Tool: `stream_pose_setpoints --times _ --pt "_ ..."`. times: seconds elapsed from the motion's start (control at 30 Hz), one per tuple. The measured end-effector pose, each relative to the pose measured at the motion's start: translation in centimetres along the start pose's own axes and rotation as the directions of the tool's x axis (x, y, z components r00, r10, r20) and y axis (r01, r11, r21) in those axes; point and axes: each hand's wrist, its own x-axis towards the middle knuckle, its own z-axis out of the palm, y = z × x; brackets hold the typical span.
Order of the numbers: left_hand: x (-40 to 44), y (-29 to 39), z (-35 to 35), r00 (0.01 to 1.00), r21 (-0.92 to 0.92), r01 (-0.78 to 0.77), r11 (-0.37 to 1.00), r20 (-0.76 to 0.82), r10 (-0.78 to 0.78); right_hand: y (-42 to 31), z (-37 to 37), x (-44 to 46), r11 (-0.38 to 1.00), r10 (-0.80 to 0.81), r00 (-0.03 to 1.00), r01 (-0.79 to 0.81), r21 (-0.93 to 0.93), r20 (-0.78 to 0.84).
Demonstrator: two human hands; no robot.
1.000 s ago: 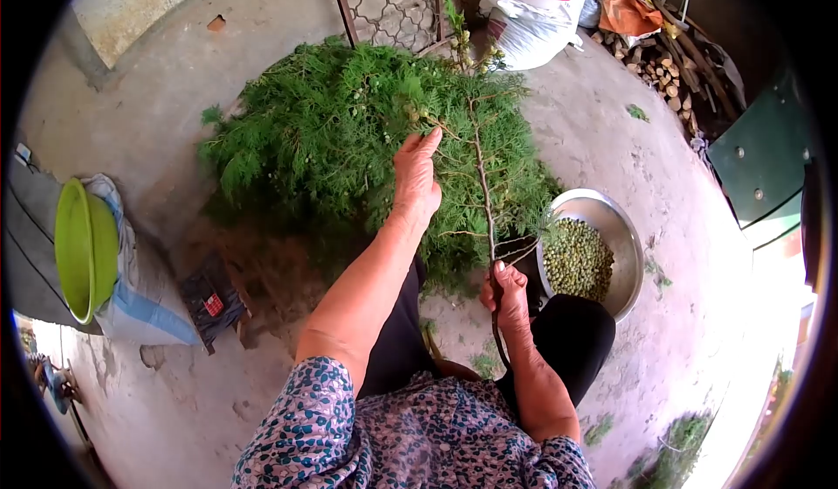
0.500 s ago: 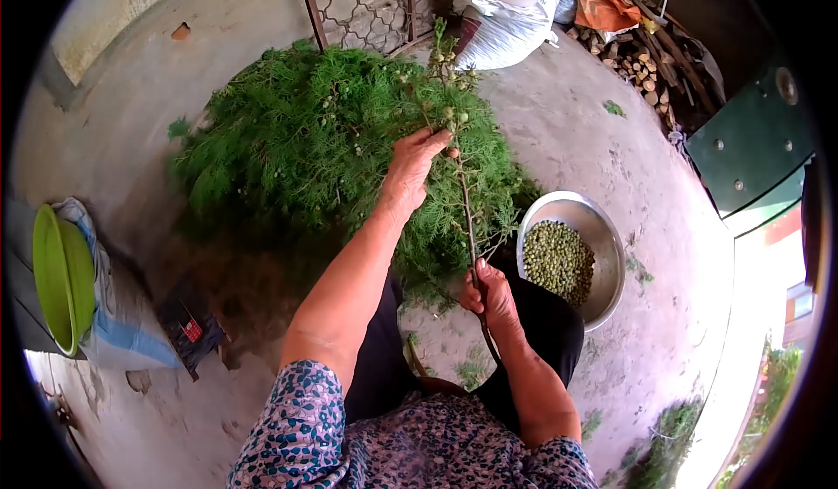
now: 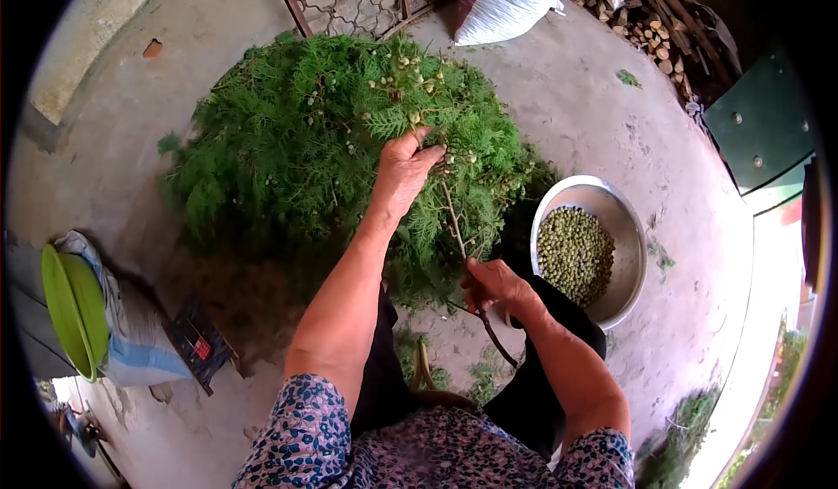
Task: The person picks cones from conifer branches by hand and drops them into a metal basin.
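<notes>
My left hand is closed on the upper part of a conifer branch, among small pale green cones and feathery leaf sprays. Lower down, my right hand grips the bare brown stem, whose bottom end curves out below the fist between my knees. Behind the branch lies a large heap of green conifer foliage, so the branch's tip is hard to separate from it. To the right of my right hand, a metal bowl holds many small green cones.
White sacks stand at the back beside a metal lattice. Stacked firewood and a dark green panel are on the right. At left, a lime-green basin rests against a sack. Green scraps lie on the concrete floor.
The branch's leafy top has tipped left and lower, over the heap. My left hand sits slightly lower in view, my right hand a little further right. The whole view has shifted somewhat.
</notes>
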Motion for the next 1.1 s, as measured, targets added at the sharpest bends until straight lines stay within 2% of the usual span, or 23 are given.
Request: stream_pose_setpoints --times 0.03,0.07,0.1,0.13,0.17,0.2,0.27,0.3,0.33,0.4,0.43,0.47,0.53,0.57,0.6,0.67,0.73,0.87,0.9,0.93,1.0,1.07,1.1 --pt "0.1 -0.3 -0.1 1.0 0.117 -0.015 0.993 0.015 0.013 -0.4 -1.0 1.4 0.902 0.018 0.998 -0.04 -0.43 -0.055" --pt "0.0 -0.5 0.1 1.0 0.12 -0.004 0.993 0.018 0.002 -0.8 -1.6 2.5 0.628 0.012 0.994 -0.091 -0.773 -0.108" --pt "-0.5 0.2 0.6 0.999 0.143 -0.041 0.989 0.005 0.041 -2.2 -1.2 2.3 0.362 -0.118 0.963 -0.185 -0.914 -0.242" --pt "-0.7 0.5 1.0 0.997 0.165 -0.078 0.983 -0.005 0.08 -4.9 -0.6 1.0 0.198 -0.225 0.948 -0.183 -0.963 -0.226" --pt "-0.8 0.3 1.0 0.999 0.029 0.008 1.0 0.034 -0.009 -5.8 -0.9 0.9 0.274 -0.354 0.908 -0.126 -0.953 -0.222" --pt "-1.0 0.4 1.2 0.999 0.031 0.015 0.999 0.035 -0.016 -6.4 -1.5 1.2 0.337 -0.477 0.85 -0.059 -0.94 -0.224" --pt "-1.5 1.0 1.8 0.995 -0.065 0.085 0.994 0.061 -0.081 -5.9 -3.3 2.9 0.625 -0.667 0.668 0.262 -0.736 -0.329" --pt "-1.5 0.9 1.7 0.99 -0.036 0.108 0.994 0.1 -0.104 -8.1 -1.8 1.6 0.897 -0.439 0.744 0.331 -0.292 -0.504" --pt "-1.6 1.1 2.1 0.987 -0.03 0.12 0.992 0.109 -0.116 -8.4 -2.3 2.0 0.907 -0.417 0.754 0.382 -0.178 -0.508" --pt "-2.1 2.0 3.0 0.976 0.119 0.152 0.981 0.138 -0.168 -10.1 -1.9 1.3 0.883 -0.44 0.734 0.458 -0.1 -0.518" --pt "-2.4 1.9 3.5 0.978 0.153 0.132 0.979 0.14 -0.154 -9.9 -2.4 2.0 0.833 -0.519 0.729 0.549 -0.072 -0.447" --pt "-2.6 2.0 4.1 0.975 0.157 0.143 0.977 0.149 -0.166 -10.3 -2.4 1.8 0.856 -0.482 0.758 0.514 -0.053 -0.439" --pt "-2.7 2.2 5.2 0.964 0.184 0.189 0.965 0.152 -0.218 -11.0 -2.7 1.8 0.84 -0.542 0.783 0.516 -0.169 -0.306" --pt "-2.7 2.2 5.7 0.968 0.177 0.17 0.969 0.153 -0.198 -11.2 -2.2 1.3 0.865 -0.473 0.831 0.501 0.024 -0.293" --pt "-2.5 2.3 6.0 0.966 0.174 0.172 0.97 0.164 -0.201 -11.0 -2.2 1.4 0.853 -0.495 0.815 0.521 0.008 -0.302" --pt "-2.3 2.3 6.7 0.969 0.268 0.168 0.949 0.13 -0.208 -11.0 -2.6 1.3 0.817 -0.577 0.76 0.535 -0.215 -0.299" --pt "-2.3 2.5 7.4 0.968 0.238 0.187 0.953 0.122 -0.221 -10.7 -3.0 1.6 0.831 -0.549 0.751 0.441 -0.34 -0.367" --pt "-2.2 2.4 7.8 0.962 0.176 0.229 0.957 0.11 -0.25 -10.0 -2.6 2.0 0.848 -0.525 0.713 0.481 -0.22 -0.464" --pt "-2.1 2.4 7.7 0.962 0.147 0.239 0.96 0.1 -0.255 -10.2 -2.4 2.3 0.844 -0.517 0.732 0.523 -0.121 -0.444" --pt "-2.1 2.5 7.6 0.962 0.12 0.249 0.961 0.082 -0.26 -10.4 -2.4 1.9 0.843 -0.518 0.73 0.524 -0.122 -0.446" --pt "-1.9 2.4 7.7 0.967 0.057 0.245 0.968 0.061 -0.248 -11.3 -2.3 1.0 0.854 -0.334 0.85 0.456 0.252 -0.406" --pt "-1.8 1.7 7.2 0.971 -0.044 0.236 0.971 0.055 -0.234 -10.4 -2.1 2.5 0.634 -0.392 0.831 0.555 0.539 -0.395" --pt "-1.8 1.7 7.1 0.973 -0.063 0.231 0.971 0.044 -0.228 -10.1 -2.4 2.8 0.684 -0.341 0.835 0.535 0.495 -0.432"
